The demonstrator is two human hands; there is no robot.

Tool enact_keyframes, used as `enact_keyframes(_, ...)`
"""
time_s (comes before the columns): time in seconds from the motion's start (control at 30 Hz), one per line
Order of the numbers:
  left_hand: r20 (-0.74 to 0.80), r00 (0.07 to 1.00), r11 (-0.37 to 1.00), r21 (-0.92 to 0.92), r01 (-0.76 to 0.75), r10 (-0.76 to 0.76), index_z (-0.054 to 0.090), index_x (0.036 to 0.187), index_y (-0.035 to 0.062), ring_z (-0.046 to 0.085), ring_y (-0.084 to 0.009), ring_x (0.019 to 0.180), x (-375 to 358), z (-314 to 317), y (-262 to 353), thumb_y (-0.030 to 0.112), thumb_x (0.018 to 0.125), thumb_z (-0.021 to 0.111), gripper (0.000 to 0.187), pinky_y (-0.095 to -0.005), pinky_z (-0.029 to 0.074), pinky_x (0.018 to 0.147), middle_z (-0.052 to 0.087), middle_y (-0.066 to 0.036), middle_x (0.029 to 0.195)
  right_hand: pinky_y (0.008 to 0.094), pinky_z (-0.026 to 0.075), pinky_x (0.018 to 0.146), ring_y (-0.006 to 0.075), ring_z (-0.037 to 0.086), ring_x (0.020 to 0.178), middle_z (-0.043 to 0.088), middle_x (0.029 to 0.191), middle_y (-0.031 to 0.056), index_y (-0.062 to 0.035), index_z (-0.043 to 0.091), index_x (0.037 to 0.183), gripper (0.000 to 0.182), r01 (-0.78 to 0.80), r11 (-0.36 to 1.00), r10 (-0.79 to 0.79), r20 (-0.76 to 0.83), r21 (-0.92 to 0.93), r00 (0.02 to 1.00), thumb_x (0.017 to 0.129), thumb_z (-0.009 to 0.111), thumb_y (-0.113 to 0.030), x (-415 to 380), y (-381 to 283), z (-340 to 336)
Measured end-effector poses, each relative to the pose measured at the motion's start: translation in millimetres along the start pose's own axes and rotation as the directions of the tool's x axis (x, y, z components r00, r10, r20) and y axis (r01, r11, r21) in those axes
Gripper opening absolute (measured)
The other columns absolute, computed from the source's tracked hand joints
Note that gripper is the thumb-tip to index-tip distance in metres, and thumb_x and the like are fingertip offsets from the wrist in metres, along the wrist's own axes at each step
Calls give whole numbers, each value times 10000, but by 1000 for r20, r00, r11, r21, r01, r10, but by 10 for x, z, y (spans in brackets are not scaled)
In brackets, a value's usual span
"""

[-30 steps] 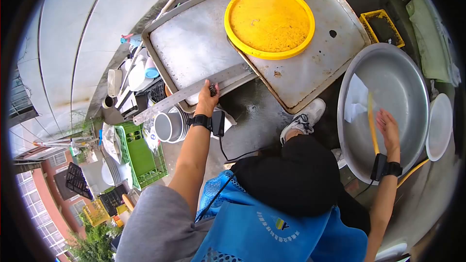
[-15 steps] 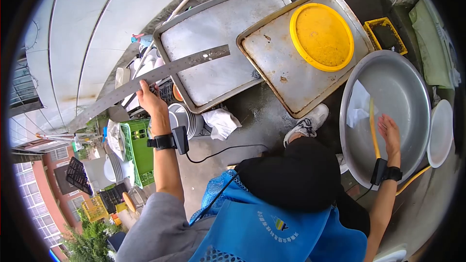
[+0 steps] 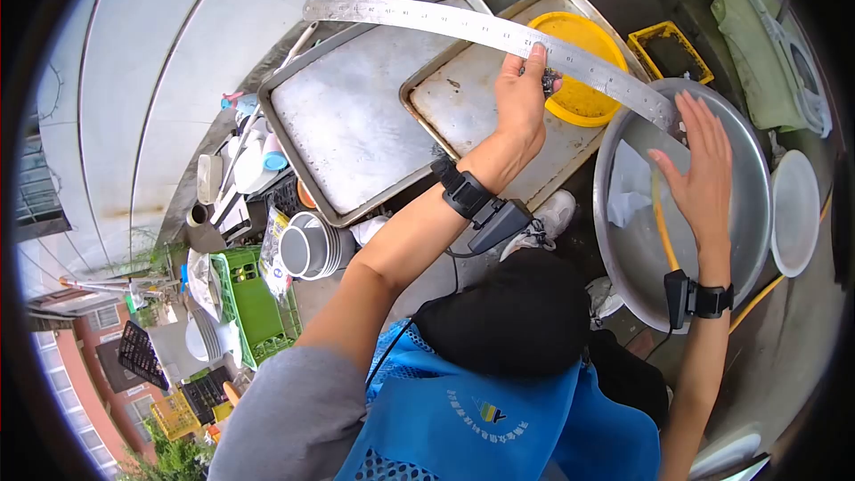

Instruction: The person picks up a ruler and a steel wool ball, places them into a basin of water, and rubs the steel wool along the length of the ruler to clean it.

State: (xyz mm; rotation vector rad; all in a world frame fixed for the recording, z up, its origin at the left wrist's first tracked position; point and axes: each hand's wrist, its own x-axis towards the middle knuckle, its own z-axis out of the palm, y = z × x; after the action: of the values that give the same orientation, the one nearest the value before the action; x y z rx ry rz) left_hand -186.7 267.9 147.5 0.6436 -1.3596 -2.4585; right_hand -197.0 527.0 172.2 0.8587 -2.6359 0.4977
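Observation:
A long metal ruler [image 3: 427, 20] is pinched in my left hand [image 3: 518, 107], numbers facing up, stretching across the trays towards the basin. Something dark and crinkled [image 3: 549, 81] shows beneath the ruler in the same hand; I cannot tell what it is. Open, with fingers extended and thumb apart, my right hand [image 3: 702, 165] is over a large grey metal basin [image 3: 755, 205]. Its fingertips are close to the ruler's right end. Inside the basin lie a white cloth [image 3: 628, 185] and a yellow hose [image 3: 664, 223]. Under the ruler is a round yellow lid [image 3: 583, 105].
Two baking trays [image 3: 356, 116] [image 3: 454, 93] lie on the wet ground. At left are stacked grey buckets [image 3: 305, 248] and a green crate [image 3: 258, 307]. A small yellow crate [image 3: 670, 52] stands behind the basin; a white bowl [image 3: 795, 214] is to its right.
My left hand has swung the ruler from the left over to the trays and basin, turning its numbered side up. My right hand has risen from inside the basin towards the ruler's end.

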Motion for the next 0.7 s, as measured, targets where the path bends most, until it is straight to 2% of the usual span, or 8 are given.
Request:
enact_keyframes(0.1, 151, 957, 969, 23, 247, -248, 622, 1074, 103, 580, -100, 773, 16, 587, -592, 221, 1017, 567, 142, -235, 507, 695, 641, -2, 928, 435, 413, 994, 316, 546, 1135, 587, 1230, 121, -115, 481, 1425, 761, -185, 983, 185, 3, -16, 983, 743, 802, -219, -387, 239, -25)
enact_keyframes(0.2, 289, 858, 905, 174, 389, -425, 620, 1052, 98, 587, -97, 795, -33, 1010, -1089, 216, 1016, 568, 134, -229, 506, 703, 658, -9, 946, 410, 467, 812, 295, 597, 911, 603, 1032, 111, -74, 576, 1282, 578, -414, 909, 415, 27, -42, 909, 770, 797, -229, -936, 688, -106)
enact_keyframes(0.3, 406, 737, 832, 386, 397, -540, 621, 1062, 90, 597, -105, 829, -40, 1232, -1517, 274, 1006, 587, 195, -241, 499, 738, 662, -9, 948, 393, 484, 721, 297, 609, 795, 604, 956, 114, -46, 620, 1169, 459, -598, 801, 598, 9, 2, 801, 792, 791, -245, -1448, 881, -183)
enact_keyframes(0.37, 476, 559, 691, 673, 266, -679, 620, 1081, 79, 590, -112, 884, -103, 1304, -1678, 346, 987, 608, 283, -263, 496, 775, 657, -11, 961, 390, 490, 685, 305, 611, 748, 604, 931, 119, -29, 631, 1119, 427, -702, 712, 702, -5, -22, 712, 797, 792, -258, -1841, 883, -270)
enact_keyframes(0.43, 513, 499, 668, 718, 197, -698, 615, 1074, 70, 573, -117, 941, -96, 1177, -1972, 421, 953, 639, 372, -281, 496, 798, 655, -18, 994, 394, 491, 680, 312, 621, 763, 599, 927, 121, -21, 633, 1111, 431, -767, 638, 768, -15, -75, 640, 791, 797, -258, -2252, 831, -435)
enact_keyframes(0.5, 349, 555, 506, 849, 155, -755, 612, 1101, 64, 558, -120, 982, -53, 1066, -2255, 359, 916, 668, 353, -298, 502, 796, 652, -40, 1014, 397, 501, 695, 321, 638, 796, 606, 928, 116, -19, 637, 1101, 424, -828, 547, 833, -22, -123, 553, 782, 802, -243, -2681, 774, -600)
enact_keyframes(0.63, 254, 642, 472, 860, 191, -723, 619, 1134, 36, 579, -136, 944, 183, 815, -2855, 255, 851, 677, 362, -300, 505, 783, 647, -70, 1004, 387, 512, 730, 327, 648, 835, 629, 968, 117, -29, 639, 1106, 423, -903, 408, 911, -6, -132, 412, 775, 804, -235, -3224, 644, -658)
enact_keyframes(0.7, 280, 786, 291, 947, -133, -551, 626, 1161, 11, 605, -159, 864, 314, 758, -3138, 173, 794, 657, 402, -304, 511, 770, 655, -86, 951, 388, 516, 743, 332, 651, 851, 636, 982, 119, -33, 640, 1107, 422, -931, 342, 939, 17, -129, 343, 773, 804, -232, -3316, 614, -557)
